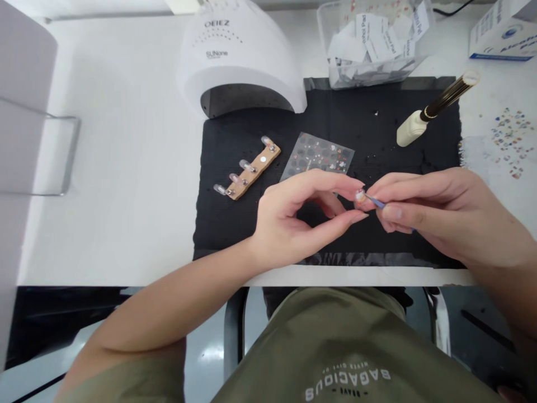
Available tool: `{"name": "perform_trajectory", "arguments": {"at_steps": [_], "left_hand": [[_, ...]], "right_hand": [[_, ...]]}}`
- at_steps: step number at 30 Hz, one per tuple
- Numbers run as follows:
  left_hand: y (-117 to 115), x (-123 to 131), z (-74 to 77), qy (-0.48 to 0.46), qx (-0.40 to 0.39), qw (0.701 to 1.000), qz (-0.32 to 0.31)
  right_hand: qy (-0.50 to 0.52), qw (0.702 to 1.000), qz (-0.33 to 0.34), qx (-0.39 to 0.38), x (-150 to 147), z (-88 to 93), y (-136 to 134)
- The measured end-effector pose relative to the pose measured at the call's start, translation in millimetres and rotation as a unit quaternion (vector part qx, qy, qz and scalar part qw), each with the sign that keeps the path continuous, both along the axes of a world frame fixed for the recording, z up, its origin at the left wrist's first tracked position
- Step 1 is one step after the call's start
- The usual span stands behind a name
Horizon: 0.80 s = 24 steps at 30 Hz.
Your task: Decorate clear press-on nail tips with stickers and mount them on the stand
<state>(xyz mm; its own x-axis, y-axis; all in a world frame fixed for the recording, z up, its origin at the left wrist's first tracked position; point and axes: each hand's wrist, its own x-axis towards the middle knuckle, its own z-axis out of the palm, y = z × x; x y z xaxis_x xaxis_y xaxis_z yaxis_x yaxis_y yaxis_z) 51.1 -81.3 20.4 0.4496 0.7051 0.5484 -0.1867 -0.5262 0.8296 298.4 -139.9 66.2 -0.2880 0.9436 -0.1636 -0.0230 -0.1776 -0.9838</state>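
On the left of the black mat (356,115), laid over the white counter (126,140), a cardboard-like strip (253,174) was seen with four nail tips (237,179) fixed along it, and a bare white dot (263,159) was left among them. Beyond it the white lamp (247,56) was placed, with no hand in its opening. Farther right, a sticker sheet (316,154) was partly covered by the left hand (289,218), in whose grip, nearly closed between thumb and forefinger, a small decorated nail tip (359,197) was held above the mat. A slim blue tool (377,203) was pinched firmly in the grip of the right hand (444,210), its point brought to the decorated face. To the far right a cream bottle (411,130) was left upright, and loose gems (514,140) were scattered beyond the mat.

Colour and ornament were already carried by the held tip, but its decoration was judged unfinished, since the tool was being applied to it; it was also not set on the strip.

The tip's pattern was too small to be read, its underside was hidden by fingers, and whether it was touched by the right hand could not be told
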Motion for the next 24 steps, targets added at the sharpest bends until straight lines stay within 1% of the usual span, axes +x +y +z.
{"name": "perform_trajectory", "arguments": {"at_steps": [5, 10, 14, 17, 21, 24], "left_hand": [[2, 0, 2.2, 0.013, 0.028, 0.999, 0.017], [3, 0, -0.5, 0.021, 0.039, 0.999, 0.031], [7, -3, -4.4, 0.042, 0.046, 0.995, 0.081], [13, -5, -5.6, 0.061, 0.069, 0.988, 0.122], [17, -7, -5.6, 0.051, 0.108, 0.983, 0.141], [18, -7, -6.0, 0.059, 0.125, 0.978, 0.153]], "right_hand": [[-0.006, 1.0, 0.006, 0.005, 1, 0.5, 0], [-0.023, 1.0, -0.003, 0.003, -1, 4.2, 1], [-0.093, 0.995, -0.023, 0.033, -5, 11.5, 2], [-0.155, 0.985, -0.044, 0.065, -7, 16.2, 0], [-0.24, 0.96, -0.071, 0.126, -10, 18.0, -2], [-0.267, 0.949, -0.073, 0.153, -12, 17.4, -2]]}}
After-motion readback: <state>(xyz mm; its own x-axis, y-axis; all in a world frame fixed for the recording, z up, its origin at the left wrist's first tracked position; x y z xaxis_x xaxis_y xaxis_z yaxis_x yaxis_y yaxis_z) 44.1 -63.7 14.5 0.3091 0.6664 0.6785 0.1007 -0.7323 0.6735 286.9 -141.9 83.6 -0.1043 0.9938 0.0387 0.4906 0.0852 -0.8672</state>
